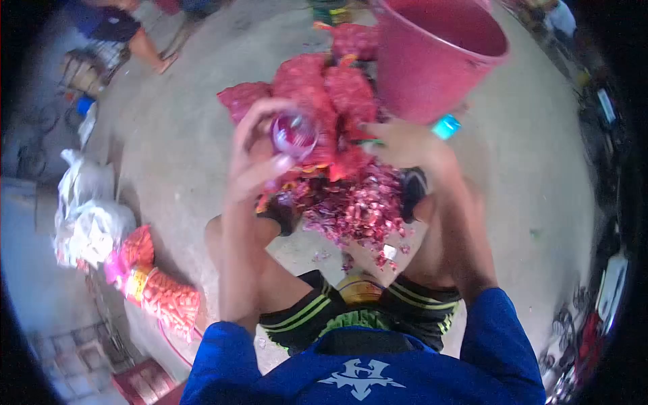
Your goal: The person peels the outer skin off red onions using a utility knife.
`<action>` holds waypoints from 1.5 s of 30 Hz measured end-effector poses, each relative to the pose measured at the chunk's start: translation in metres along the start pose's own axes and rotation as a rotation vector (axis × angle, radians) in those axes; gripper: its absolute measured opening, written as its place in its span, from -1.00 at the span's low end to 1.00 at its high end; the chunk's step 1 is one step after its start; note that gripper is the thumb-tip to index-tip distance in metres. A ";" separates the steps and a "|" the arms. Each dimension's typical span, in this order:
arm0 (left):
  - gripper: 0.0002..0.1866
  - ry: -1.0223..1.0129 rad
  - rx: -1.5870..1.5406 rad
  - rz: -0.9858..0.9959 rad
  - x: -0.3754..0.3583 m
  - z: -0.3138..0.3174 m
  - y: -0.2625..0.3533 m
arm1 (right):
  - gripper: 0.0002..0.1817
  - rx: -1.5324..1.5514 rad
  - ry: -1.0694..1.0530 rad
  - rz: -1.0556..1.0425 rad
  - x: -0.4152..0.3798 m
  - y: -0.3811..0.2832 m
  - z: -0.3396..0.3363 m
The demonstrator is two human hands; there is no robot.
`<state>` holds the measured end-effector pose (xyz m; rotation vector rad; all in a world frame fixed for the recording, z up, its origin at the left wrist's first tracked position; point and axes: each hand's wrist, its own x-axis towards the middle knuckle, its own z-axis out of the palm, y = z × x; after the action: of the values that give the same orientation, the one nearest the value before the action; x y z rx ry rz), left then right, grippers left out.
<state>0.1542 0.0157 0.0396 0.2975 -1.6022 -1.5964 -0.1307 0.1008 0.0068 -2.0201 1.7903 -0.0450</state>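
Observation:
Above the floor, my left hand [260, 145] is closed around a shiny peeled red onion [295, 133], thumb below and fingers above. My right hand [408, 145] is across from it, blurred, with its fingers curled over something thin and green [372, 142] whose kind I cannot make out. Beyond both hands lie red mesh sacks of onions [300, 77], partly hidden by my left hand. Between my feet a heap of purple onion skins [364, 206] spreads on the concrete.
A large pink bucket [422, 74] stands at the back right, with a bright blue object [446, 126] by its base. To the left are white plastic bags [94, 216] and a filled orange-red mesh sack [165, 297]. A person's leg [147, 50] shows at the upper left.

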 end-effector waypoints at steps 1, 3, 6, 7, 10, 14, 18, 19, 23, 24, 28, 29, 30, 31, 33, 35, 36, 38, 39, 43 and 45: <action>-0.14 -0.192 -0.070 -0.071 0.002 -0.003 0.000 | -0.45 0.016 -0.039 0.068 -0.005 -0.011 -0.005; -0.14 -0.549 -0.154 -0.444 0.016 0.007 0.016 | -0.50 0.079 -0.022 0.055 -0.002 -0.016 0.001; -0.22 -0.926 0.140 -0.088 0.099 0.058 0.034 | -0.57 0.191 -0.031 -0.011 -0.006 -0.021 0.009; -0.28 -0.903 0.140 0.127 0.127 0.080 0.028 | -0.57 0.200 -0.043 -0.034 -0.004 -0.022 0.012; -0.31 -0.326 0.624 0.221 0.206 0.116 0.024 | -0.42 0.047 -0.115 0.030 0.002 -0.020 0.015; -0.46 0.019 0.675 0.359 0.247 0.091 -0.065 | -0.37 0.114 -0.019 0.155 -0.030 0.008 -0.024; -0.52 0.089 0.817 0.120 0.163 0.016 -0.210 | -0.35 0.163 0.306 0.142 -0.054 0.091 -0.015; -0.54 0.087 0.889 0.005 0.123 0.012 -0.233 | -0.36 0.185 0.341 0.153 -0.059 0.104 -0.017; -0.37 -0.199 1.087 -0.324 -0.011 0.007 -0.368 | -0.37 0.122 0.330 0.180 -0.069 0.109 -0.014; -0.33 -0.293 1.320 -0.393 -0.048 0.025 -0.387 | -0.37 0.171 0.286 0.205 -0.066 0.104 -0.016; -0.30 -0.516 1.359 -0.299 -0.132 0.036 -0.459 | -0.38 0.238 0.254 0.160 -0.050 0.090 -0.028; -0.37 -0.557 1.341 -0.487 -0.115 0.042 -0.447 | -0.38 0.238 0.244 0.164 -0.047 0.086 -0.030; -0.43 -0.598 1.315 -0.676 -0.093 0.050 -0.426 | -0.40 0.279 0.236 0.184 -0.044 0.082 -0.031; -0.43 -0.602 1.306 -0.686 -0.067 0.054 -0.409 | -0.41 0.321 0.228 0.202 -0.041 0.077 -0.030; -0.57 -0.710 1.399 -0.747 -0.007 0.049 -0.397 | -0.42 0.321 0.212 0.193 -0.035 0.069 -0.031; -0.57 -0.556 1.468 -0.465 0.017 0.033 -0.427 | -0.44 0.308 0.202 0.184 -0.028 0.066 -0.031; -0.57 -0.550 1.461 -0.467 0.032 0.033 -0.433 | -0.44 0.313 0.214 0.195 -0.026 0.064 -0.030; -0.51 -0.296 1.128 -0.767 0.073 0.037 -0.440 | -0.45 0.310 0.227 0.202 -0.022 0.061 -0.029; -0.50 -0.215 1.063 -0.828 0.079 0.036 -0.461 | -0.45 0.311 0.231 0.218 -0.019 0.059 -0.030; -0.46 -0.038 0.982 -0.857 0.064 0.028 -0.652 | -0.42 0.301 0.160 0.324 -0.006 0.055 -0.039; -0.35 0.225 0.834 -0.623 0.074 0.026 -0.648 | -0.40 0.301 0.143 0.345 -0.002 0.056 -0.042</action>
<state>-0.1556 -0.1212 -0.5188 1.4759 -2.0295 -1.1384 -0.1968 0.0862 0.0259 -1.5155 2.0562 -0.3390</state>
